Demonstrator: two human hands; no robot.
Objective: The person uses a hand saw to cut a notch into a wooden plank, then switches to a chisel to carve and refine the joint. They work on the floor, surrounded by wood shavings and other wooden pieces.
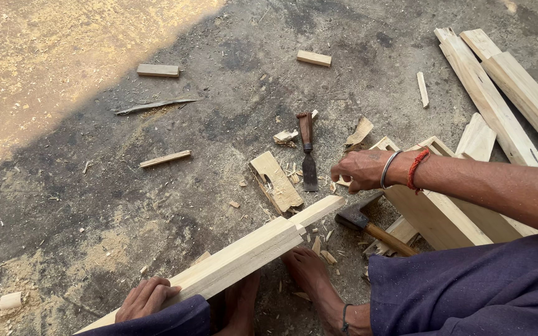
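From the head view, my left hand (147, 297) at the lower left is clamped over the near end of the long wooden rail (244, 254), pinning it so its stepped, cut end points toward the middle of the frame. My right hand (361, 169), right of centre, is curled shut, whether on anything I cannot tell, just beside the chisel (308, 155) on the dusty floor (94, 155), with the hammer (368, 229) lying close below it, both tools kept near the cut end.

Left hand (147, 297) steadies a tenoned wooden rail (244, 255); right hand (359, 169) reaches beside a chisel (308, 155).
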